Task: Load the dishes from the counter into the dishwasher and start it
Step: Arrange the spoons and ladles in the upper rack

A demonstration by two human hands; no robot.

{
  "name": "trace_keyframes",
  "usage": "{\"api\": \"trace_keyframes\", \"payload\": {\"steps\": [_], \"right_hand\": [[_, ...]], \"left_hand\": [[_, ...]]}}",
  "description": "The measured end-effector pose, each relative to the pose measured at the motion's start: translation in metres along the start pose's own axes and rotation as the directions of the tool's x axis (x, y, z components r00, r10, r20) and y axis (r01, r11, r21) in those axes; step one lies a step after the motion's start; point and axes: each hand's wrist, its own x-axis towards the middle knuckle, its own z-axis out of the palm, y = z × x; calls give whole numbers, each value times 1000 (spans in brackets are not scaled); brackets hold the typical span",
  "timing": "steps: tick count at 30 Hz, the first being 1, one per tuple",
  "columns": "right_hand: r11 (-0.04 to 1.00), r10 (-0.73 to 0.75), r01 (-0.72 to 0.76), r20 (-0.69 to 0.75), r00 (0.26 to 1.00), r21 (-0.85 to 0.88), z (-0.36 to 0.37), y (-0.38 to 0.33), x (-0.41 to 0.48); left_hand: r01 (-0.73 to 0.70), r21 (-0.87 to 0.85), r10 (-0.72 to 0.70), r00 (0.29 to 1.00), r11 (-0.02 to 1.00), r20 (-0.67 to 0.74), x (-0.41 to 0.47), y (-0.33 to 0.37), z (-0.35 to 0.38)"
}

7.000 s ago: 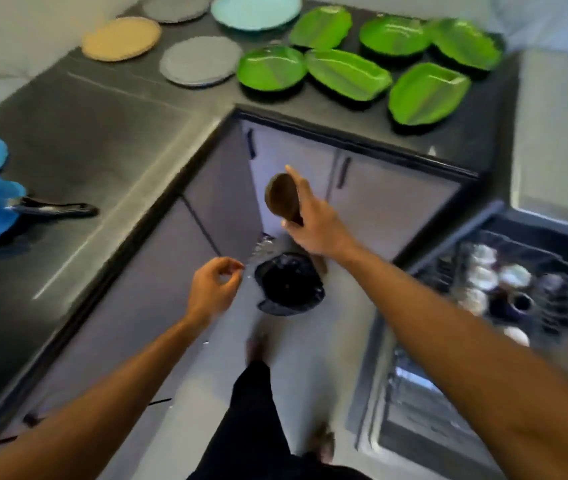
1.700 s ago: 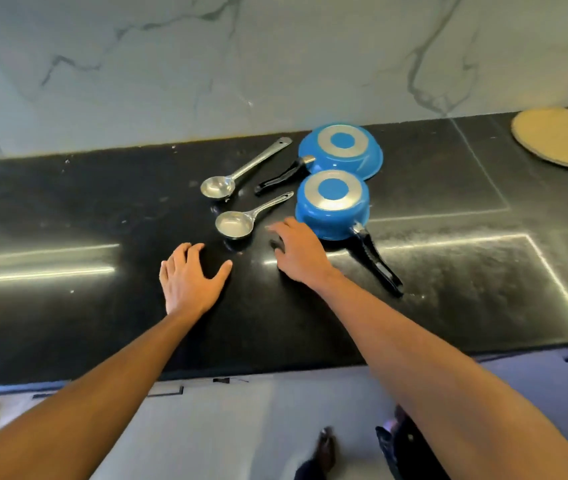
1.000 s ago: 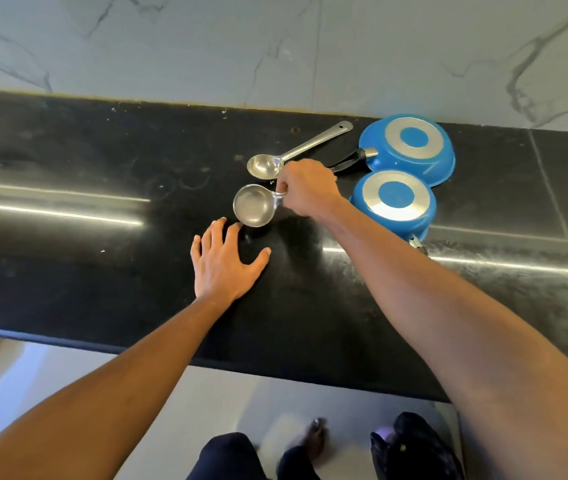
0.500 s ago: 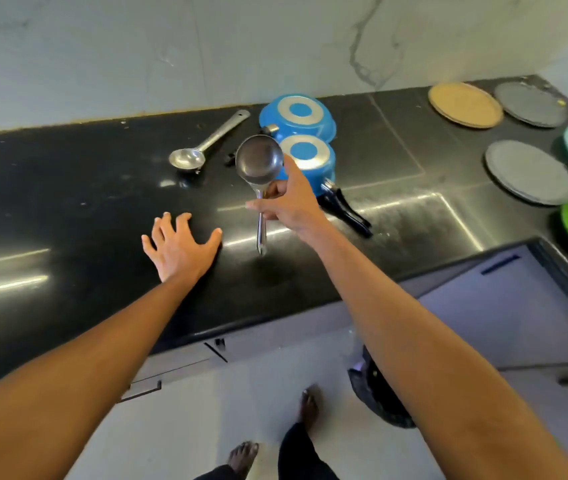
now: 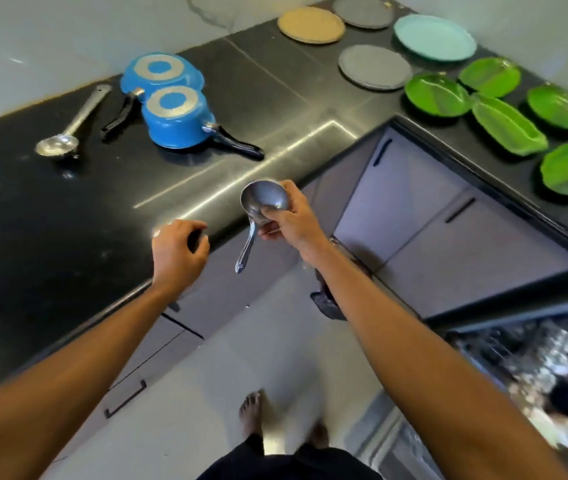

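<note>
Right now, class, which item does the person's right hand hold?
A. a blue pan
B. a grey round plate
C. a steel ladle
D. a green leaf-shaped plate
C: the right hand grips a steel ladle at its bowl, with the handle hanging down, while the blue pans lie upside down on the counter.

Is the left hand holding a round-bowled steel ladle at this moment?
No, the left hand holds nothing; the right hand grips the round-bowled steel ladle near its bowl.
</note>
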Motion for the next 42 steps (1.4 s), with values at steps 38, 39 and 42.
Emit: {"api": "trace_keyframes", "payload": {"steps": [38, 39, 42], "right_hand": [[832, 113, -489, -943, -312, 261, -644, 283, -554], [830, 83, -498, -938, -335, 251, -651, 284, -561], [804, 39, -547, -939, -342, 233, -672, 286, -586]], "left_hand": [[-791, -607, 948, -130, 78, 292, -313, 749, 483], [-794, -604, 946, -145, 63, 289, -317, 764, 489], [-812, -581, 925, -177, 57, 338, -337, 811, 507]]}}
